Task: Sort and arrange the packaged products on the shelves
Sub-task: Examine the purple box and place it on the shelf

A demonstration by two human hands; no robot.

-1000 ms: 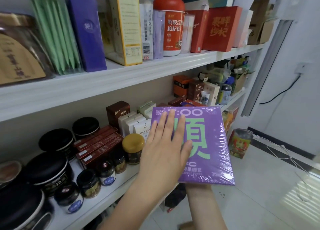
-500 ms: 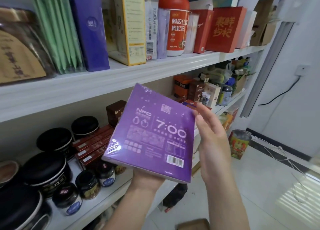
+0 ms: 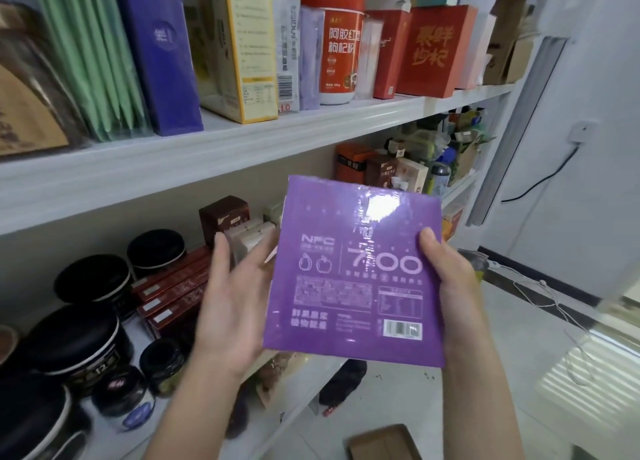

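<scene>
A flat purple shrink-wrapped box (image 3: 353, 286) with a barcode and "7:00" print is held upright, back side toward me, in front of the lower shelf (image 3: 133, 326). My right hand (image 3: 453, 286) pinches its right edge, thumb on the face and fingers behind. My left hand (image 3: 232, 303) is at the left edge. Its fingers reach straight behind the box and its thumb stands off it. The upper shelf (image 3: 242, 147) carries upright packages: a tall purple box (image 3: 159, 50), a yellow-edged box (image 3: 239, 43), a red-lidded canister (image 3: 337, 43) and red boxes (image 3: 433, 50).
Black-lidded jars (image 3: 79, 335) and stacked dark red flat boxes (image 3: 173, 286) crowd the lower shelf's left. Small cartons (image 3: 381, 168) stand further right. A cardboard box (image 3: 381, 442) lies on the floor below, and white cables (image 3: 540, 293) trail along the tiled floor by the wall.
The purple box was flipped from its front to its back, then turned upright. My right hand took hold of its right edge, and my left hand shifted from underneath to its left edge.
</scene>
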